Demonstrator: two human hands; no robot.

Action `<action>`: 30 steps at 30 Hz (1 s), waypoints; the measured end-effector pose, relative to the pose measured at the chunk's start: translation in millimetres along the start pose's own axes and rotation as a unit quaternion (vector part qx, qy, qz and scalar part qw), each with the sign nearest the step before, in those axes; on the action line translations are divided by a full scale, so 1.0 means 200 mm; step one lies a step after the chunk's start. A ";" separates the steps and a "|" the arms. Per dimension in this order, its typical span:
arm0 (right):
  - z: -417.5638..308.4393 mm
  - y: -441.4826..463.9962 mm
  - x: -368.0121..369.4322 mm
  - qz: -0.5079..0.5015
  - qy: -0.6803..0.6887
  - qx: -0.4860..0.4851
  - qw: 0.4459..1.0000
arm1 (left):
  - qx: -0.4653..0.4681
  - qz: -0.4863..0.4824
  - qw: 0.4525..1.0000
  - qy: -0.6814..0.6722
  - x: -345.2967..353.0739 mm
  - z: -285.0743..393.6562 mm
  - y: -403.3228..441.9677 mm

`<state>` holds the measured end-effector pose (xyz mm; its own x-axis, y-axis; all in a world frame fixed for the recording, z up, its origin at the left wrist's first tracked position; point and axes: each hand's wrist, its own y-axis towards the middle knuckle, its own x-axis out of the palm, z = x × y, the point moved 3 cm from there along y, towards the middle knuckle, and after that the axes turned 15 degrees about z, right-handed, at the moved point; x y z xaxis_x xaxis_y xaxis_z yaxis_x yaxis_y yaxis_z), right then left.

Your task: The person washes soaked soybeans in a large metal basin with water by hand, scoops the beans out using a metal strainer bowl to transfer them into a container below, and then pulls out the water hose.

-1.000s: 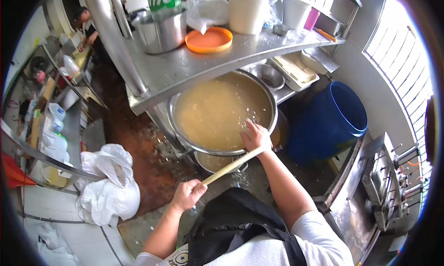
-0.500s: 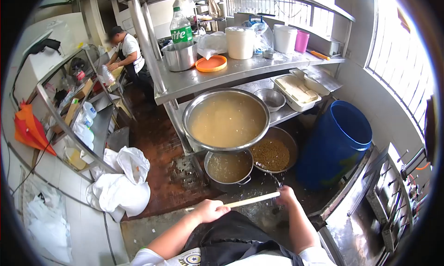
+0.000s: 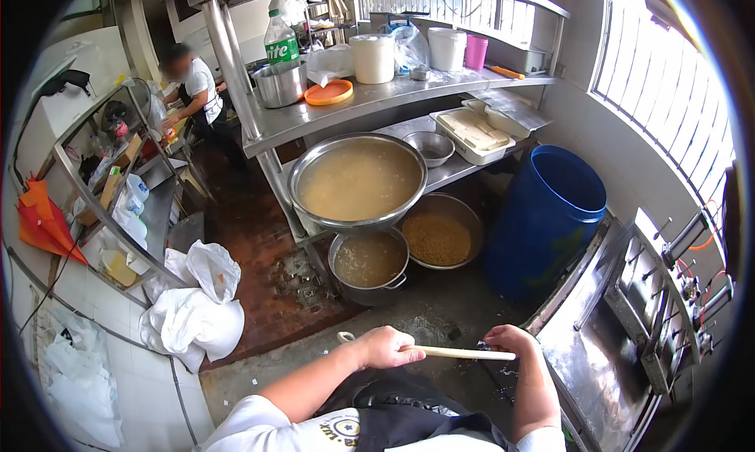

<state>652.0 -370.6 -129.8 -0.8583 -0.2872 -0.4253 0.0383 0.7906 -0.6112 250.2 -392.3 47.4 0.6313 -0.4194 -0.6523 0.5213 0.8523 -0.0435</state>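
My left hand point(image 3: 385, 347) is wrapped round a pale wooden stick point(image 3: 464, 353), held nearly level in front of the dark apron point(image 3: 409, 393). The stick's left end, past my fist, looks rounded. Just behind its right end is my right hand point(image 3: 511, 340), with fingers curled in and small dark bits at the fingertips; what they pinch, I cannot make out. Beyond my hands, a pot of cloudy liquid with pale bits point(image 3: 368, 261) stands on the floor beside a basin of brown grainy stuff point(image 3: 438, 238). Above them, a wide steel bowl point(image 3: 358, 177) holds cloudy tan liquid.
A blue barrel point(image 3: 543, 224) stands at right, near a metal appliance point(image 3: 598, 334). White sacks point(image 3: 193, 314) lie on the left floor by a shelf rack point(image 3: 118, 200). A steel table point(image 3: 377, 98) carries tubs and a bottle. Another person point(image 3: 200, 90) works at the back left.
My view has shifted, so the surroundings sit further left and higher. The stick has slid rightward past my right hand's fingers, which now curl toward my left hand.
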 end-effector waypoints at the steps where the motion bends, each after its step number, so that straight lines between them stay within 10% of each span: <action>1: 0.04 -0.03 -0.01 0.020 0.084 -0.003 0.996 | 0.005 -0.004 1.000 0.004 0.01 -0.03 0.01; 5: -0.07 -0.33 -0.03 0.154 0.355 0.100 0.917 | -0.009 0.024 1.000 0.004 0.09 -0.21 0.08; 14: 0.17 -0.55 0.10 0.200 0.730 -0.003 0.654 | 0.039 -0.050 0.995 -0.075 0.30 -0.13 0.16; 22: 0.28 -1.26 -0.06 0.386 0.731 -0.165 0.539 | 0.088 -0.206 0.975 0.006 0.66 0.18 0.03; 24: 0.72 -1.40 0.01 0.407 0.614 -0.113 0.667 | 0.053 -0.178 0.983 -0.010 0.88 0.18 -0.06; 25: 0.97 -1.45 0.08 0.492 0.486 0.089 0.717 | 0.030 -0.169 0.984 0.037 0.96 0.23 -0.09; 26: 1.23 -1.51 0.17 0.599 0.120 0.108 0.784 | 0.053 -0.160 0.985 0.037 1.06 0.26 -0.13; 30: 1.89 -2.09 0.65 0.466 0.053 0.321 0.823 | 0.085 -0.175 0.981 -0.003 1.37 0.39 -0.25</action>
